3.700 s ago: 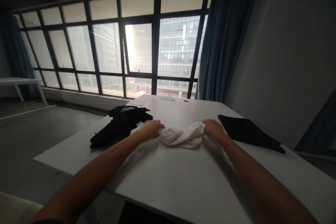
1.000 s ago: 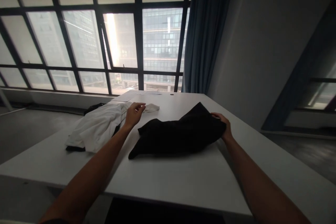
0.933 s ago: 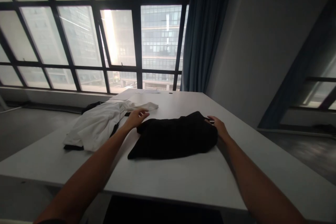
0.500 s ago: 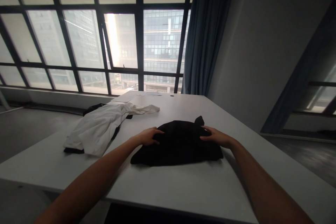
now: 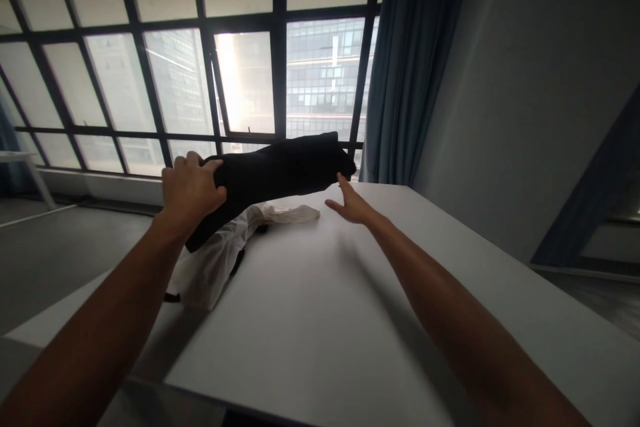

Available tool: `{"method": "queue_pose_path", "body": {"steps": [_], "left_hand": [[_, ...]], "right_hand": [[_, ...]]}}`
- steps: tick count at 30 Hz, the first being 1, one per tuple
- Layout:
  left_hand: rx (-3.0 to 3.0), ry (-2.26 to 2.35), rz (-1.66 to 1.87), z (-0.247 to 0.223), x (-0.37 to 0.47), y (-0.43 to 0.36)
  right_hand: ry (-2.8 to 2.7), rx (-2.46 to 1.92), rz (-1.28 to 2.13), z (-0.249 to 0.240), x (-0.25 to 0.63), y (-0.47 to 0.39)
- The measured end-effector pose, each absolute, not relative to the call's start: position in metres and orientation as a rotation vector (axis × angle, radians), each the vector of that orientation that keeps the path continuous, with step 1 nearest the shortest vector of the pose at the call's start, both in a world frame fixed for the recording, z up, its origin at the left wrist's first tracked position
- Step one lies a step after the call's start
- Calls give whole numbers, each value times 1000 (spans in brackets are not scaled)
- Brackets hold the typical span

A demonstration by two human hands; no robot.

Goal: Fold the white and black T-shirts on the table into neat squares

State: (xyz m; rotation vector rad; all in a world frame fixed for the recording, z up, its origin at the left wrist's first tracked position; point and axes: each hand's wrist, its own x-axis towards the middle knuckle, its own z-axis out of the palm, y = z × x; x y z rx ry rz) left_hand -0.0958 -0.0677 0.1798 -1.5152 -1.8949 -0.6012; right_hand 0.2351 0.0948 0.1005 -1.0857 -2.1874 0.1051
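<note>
Black cloth [image 5: 285, 167] is up in the air over the far left part of the surface [image 5: 300, 300], bunched and stretched sideways, right end a bit higher than left. Left hand [image 5: 193, 192] has it by the left end: hand partly closed, fingers bent over the top, thumb toward the camera side, cloth pinched between. Right hand [image 5: 354, 205] is open, thumb and index spread wide, no grip; index tip sits right at the lower right edge of the black cloth, can't tell if it touches. Other right fingers hard to make out. White cloth [image 5: 213, 270] lies crumpled on the left side of the surface, a narrow end pointing right, dark bits showing along its edges. Lower left end of the black cloth overlaps the white cloth in view; contact between them unclear. Left hand and forearm cover part of that area. Window [image 5: 245, 83] behind, blue curtain [image 5: 415, 73] to its right, white table [image 5: 17, 157] far left.
</note>
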Motion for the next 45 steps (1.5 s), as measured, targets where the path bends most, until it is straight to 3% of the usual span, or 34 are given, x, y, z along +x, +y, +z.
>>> {"method": "queue_pose_path", "body": {"steps": [8, 14, 18, 22, 26, 29, 33, 37, 41, 45], "left_hand": [[-1703, -2257, -160, 101, -121, -25], [-1638, -2266, -465, 116, -111, -7], [-1672, -2209, -679, 134, -62, 10], [-2313, -1617, -1010, 108, 37, -5], [-3269, -725, -571, 61, 114, -51], [-3527, -624, -476, 47, 121, -66], [-2988, -1142, -916, 46, 78, -38], [-2543, -1642, -842, 19, 32, -3], [-2665, -1642, -639, -24, 23, 8], [-2839, -1460, -721, -32, 38, 4]], "right_hand": [[-2523, -1401, 257, -2, 301, 48], [-2345, -1528, 299, -30, 373, 34], [-2112, -1581, 411, -32, 396, 32], [-1916, -1460, 559, -29, 398, 34], [-1767, -1367, 827, -21, 390, 30], [-1774, -1313, 932, -17, 382, 21], [-2011, -1347, 781, -20, 366, 12], [-2280, -1375, 463, -26, 344, 10], [-2364, -1405, 242, -22, 332, 9], [-2268, -1517, 155, -6, 350, 9]]}}
